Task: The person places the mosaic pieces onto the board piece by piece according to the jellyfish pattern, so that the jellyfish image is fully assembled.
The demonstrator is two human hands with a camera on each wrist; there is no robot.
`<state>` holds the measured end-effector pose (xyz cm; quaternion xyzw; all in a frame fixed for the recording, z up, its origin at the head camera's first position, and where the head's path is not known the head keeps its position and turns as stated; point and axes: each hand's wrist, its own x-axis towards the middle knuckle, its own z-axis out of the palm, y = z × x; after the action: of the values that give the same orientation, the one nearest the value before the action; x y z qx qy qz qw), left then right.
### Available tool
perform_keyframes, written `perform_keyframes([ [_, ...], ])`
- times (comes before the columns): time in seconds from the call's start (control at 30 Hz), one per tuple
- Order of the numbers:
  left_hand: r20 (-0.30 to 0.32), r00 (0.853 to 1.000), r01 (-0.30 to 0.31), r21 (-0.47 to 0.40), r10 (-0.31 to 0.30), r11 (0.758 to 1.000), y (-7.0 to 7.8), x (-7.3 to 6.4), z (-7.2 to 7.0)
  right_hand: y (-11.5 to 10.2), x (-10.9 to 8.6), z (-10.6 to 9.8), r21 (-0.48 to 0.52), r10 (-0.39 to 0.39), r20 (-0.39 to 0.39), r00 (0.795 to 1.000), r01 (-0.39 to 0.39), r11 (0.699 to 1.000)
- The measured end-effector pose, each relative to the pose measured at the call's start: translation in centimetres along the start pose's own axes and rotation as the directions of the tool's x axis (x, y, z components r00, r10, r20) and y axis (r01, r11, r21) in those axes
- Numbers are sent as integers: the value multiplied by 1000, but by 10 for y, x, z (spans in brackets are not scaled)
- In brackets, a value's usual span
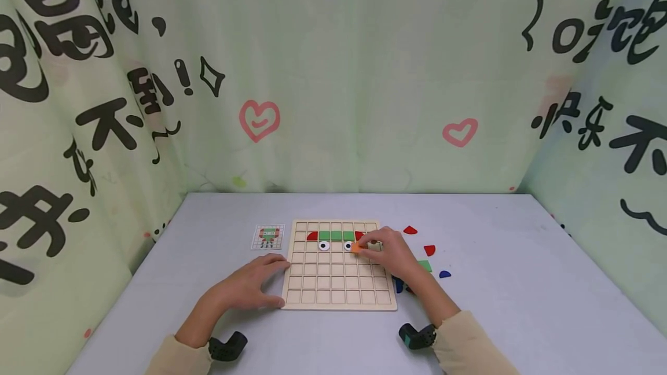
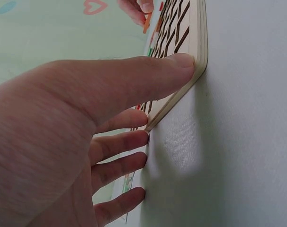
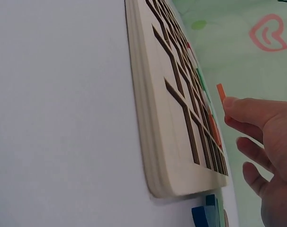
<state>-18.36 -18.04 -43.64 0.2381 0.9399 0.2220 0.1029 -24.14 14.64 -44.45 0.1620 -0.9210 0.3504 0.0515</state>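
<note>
A wooden grid board (image 1: 339, 282) lies on the white table. Along its second row run a red quarter-round piece (image 1: 312, 236), several green squares (image 1: 336, 235) and another red piece (image 1: 359, 235). Below them sit two eye tiles (image 1: 324, 245). My right hand (image 1: 388, 250) pinches an orange piece (image 1: 356, 247) between thumb and forefinger, over the board beside the right eye tile; the right wrist view shows this orange piece (image 3: 221, 91) edge-on, held above the grid. My left hand (image 1: 252, 283) rests at the board's left edge, its thumb (image 2: 181, 64) on the near corner and fingers spread along the side.
A small picture card (image 1: 268, 237) of a robot-like figure lies left of the board. Right of it are loose pieces: red ones (image 1: 429, 250), a green one (image 1: 425, 265) and blue ones (image 1: 444, 274), some partly behind the right forearm. Printed curtains (image 1: 354, 74) stand behind the table.
</note>
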Motion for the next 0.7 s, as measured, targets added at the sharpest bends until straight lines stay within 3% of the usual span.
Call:
perform_keyframes([
  [0.3,1,1000,18,-7,-18,1000,0,1,0,-6,7,12,8,-46,-6,999,46,999],
  [0.7,1,1000,-27,-5,27,1000,0,-2,-2,-21,15,24,45,-101,7,995,100,994],
])
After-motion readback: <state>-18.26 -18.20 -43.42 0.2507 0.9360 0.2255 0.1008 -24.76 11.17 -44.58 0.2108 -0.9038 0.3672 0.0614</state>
